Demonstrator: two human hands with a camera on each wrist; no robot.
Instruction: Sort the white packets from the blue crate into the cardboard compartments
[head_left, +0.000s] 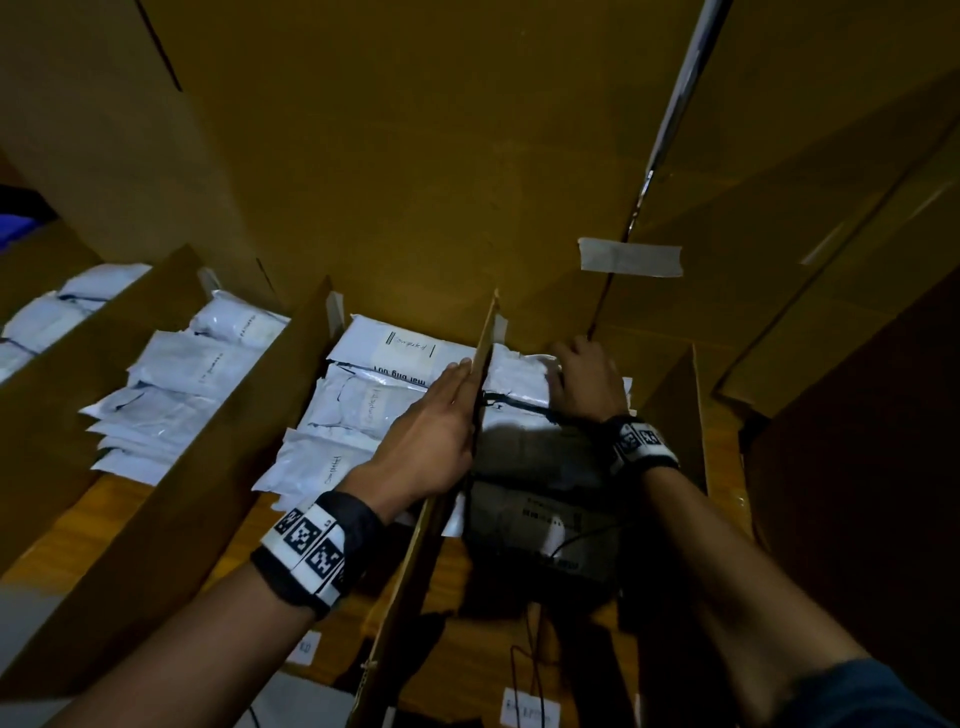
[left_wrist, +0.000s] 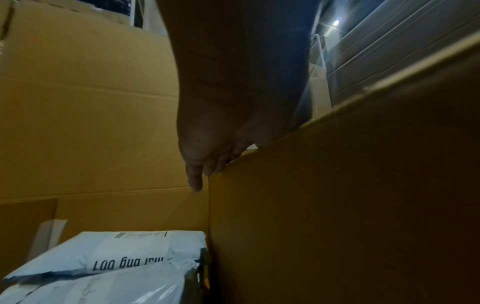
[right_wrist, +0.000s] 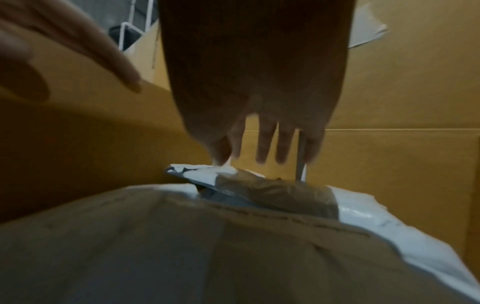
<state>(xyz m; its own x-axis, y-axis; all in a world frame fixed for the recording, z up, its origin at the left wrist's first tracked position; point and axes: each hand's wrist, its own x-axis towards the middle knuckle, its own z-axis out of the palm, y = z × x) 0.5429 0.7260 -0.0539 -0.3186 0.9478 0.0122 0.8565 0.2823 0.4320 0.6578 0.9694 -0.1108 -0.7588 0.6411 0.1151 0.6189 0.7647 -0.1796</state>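
- White plastic packets (head_left: 519, 376) lie stacked in the cardboard compartment right of the thin brown cardboard divider (head_left: 485, 353); the right hand (head_left: 589, 382) rests on the far packet at the compartment's back wall, fingers loosely straight, gripping nothing.
- Left hand (head_left: 431, 431) lies flat and open against the divider's top edge, bracing it.
- Risk — if the left hand eases off, the divider may lean over and packets could slide into the neighbouring compartment.
- The blue crate is out of sight; the near packets lie in shadow, their labels unreadable.
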